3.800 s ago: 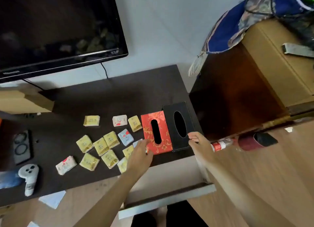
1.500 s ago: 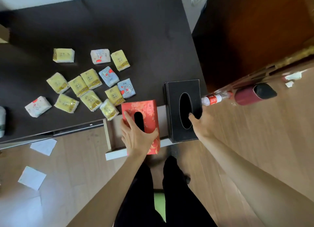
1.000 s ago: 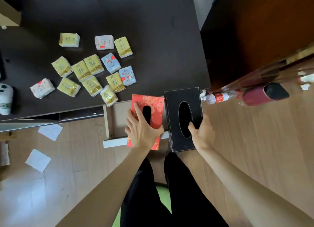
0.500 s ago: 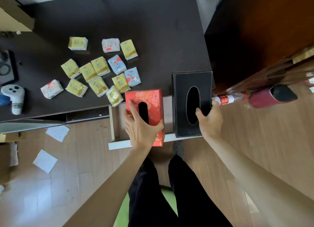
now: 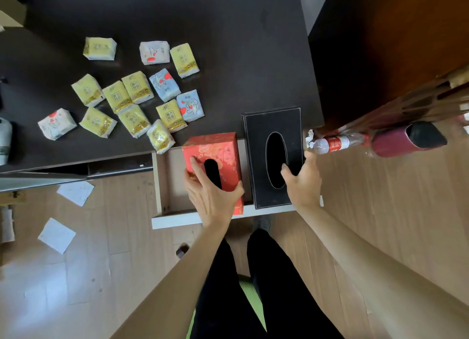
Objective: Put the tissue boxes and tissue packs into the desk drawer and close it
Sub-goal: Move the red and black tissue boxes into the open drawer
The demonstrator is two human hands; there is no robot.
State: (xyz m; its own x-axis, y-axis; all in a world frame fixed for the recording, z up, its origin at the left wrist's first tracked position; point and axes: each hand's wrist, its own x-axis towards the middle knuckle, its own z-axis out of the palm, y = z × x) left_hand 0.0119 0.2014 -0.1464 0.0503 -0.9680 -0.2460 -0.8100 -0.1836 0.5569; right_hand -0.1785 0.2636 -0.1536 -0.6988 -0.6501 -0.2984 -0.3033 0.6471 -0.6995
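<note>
Red floral cardboard tissue box (image 5: 215,150), clasped by the left hand (image 5: 212,199), and black leather-look box (image 5: 272,135), gripped by the right hand (image 5: 303,183), hover over the open white drawer (image 5: 177,219) at centre frame. Best lowered flat, side by side, leaving room for the small yellow, white and blue tissue packs (image 5: 132,102) on the dark desk (image 5: 241,46), upper left.

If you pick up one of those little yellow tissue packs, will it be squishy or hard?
Probably squishy: the yellow tissue packs have puffy, rounded corners and crinkly wrappers, so they would likely give under your fingers. They look light for their size, being small and soft. The shiny wrap may be a bit slippery, but the packs lie flat on the desk, so they should not roll.
</note>
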